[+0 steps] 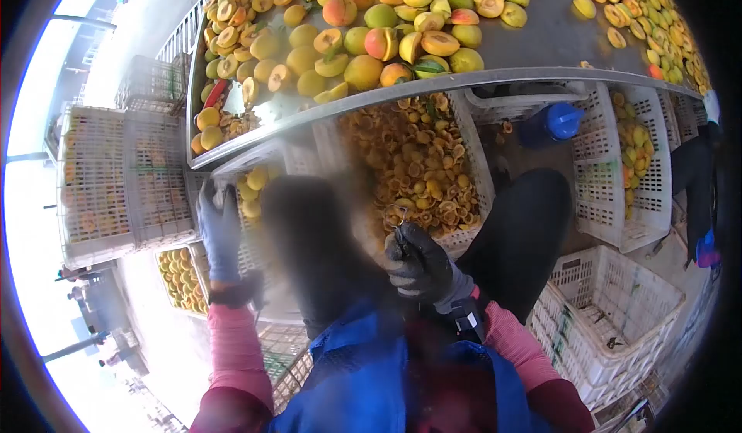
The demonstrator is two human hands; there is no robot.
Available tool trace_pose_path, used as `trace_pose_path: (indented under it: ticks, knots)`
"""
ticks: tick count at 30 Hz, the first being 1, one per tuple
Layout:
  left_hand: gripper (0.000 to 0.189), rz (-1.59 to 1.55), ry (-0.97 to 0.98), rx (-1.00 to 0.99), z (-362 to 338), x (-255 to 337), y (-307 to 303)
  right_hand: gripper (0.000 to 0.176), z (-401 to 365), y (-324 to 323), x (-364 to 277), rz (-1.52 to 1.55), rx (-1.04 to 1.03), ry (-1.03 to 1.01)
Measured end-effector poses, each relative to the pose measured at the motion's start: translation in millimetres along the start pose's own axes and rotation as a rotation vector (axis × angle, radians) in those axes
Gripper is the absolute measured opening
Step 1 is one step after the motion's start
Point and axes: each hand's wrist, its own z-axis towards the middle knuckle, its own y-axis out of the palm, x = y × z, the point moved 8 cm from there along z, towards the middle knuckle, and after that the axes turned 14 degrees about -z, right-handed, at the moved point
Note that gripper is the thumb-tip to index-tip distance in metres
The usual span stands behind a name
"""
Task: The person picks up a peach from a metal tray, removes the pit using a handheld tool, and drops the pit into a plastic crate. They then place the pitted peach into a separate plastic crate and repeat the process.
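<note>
My right hand (421, 267), in a dark grey glove, is closed around a small hand tool with a curved wire tip (399, 218). It is held over my lap, in front of a white crate full of halved, hollowed fruit pieces (421, 166). On the left, my gloved left hand (221, 228) is raised with its fingers stretched out and the thumb apart, holding nothing I can see. It is beside a crate with yellow fruit (251, 189), just below the corner of the metal table (533, 50). Whole and halved apricot-like fruits (363, 39) cover much of that table.
Stacked white crates (97, 185) stand at the left, and a tray of fruit (182, 278) lies low behind my left arm. To the right are a blue jug (563, 121), a crate of fruit (634, 151) and another white crate (618, 309). Another person's dark sleeve (693, 174) shows far right.
</note>
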Motion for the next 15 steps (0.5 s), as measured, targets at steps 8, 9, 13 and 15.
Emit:
trace_pose_path:
  ticks: [8,9,13,15]
  knots:
    - [0.046,0.585,0.161,-0.574,125,114,190,0.043,4,-46,-20,-0.358,0.513,0.002]
    - [0.046,0.642,0.204,-0.589,132,102,211,0.043,4,-47,-22,-0.348,0.528,-0.009]
    - [0.05,0.442,0.349,-0.625,151,89,218,0.041,3,-42,-31,-0.274,0.586,-0.067]
    - [0.055,0.141,0.096,-0.587,138,106,195,0.04,-3,-37,-47,-0.441,0.711,-0.109]
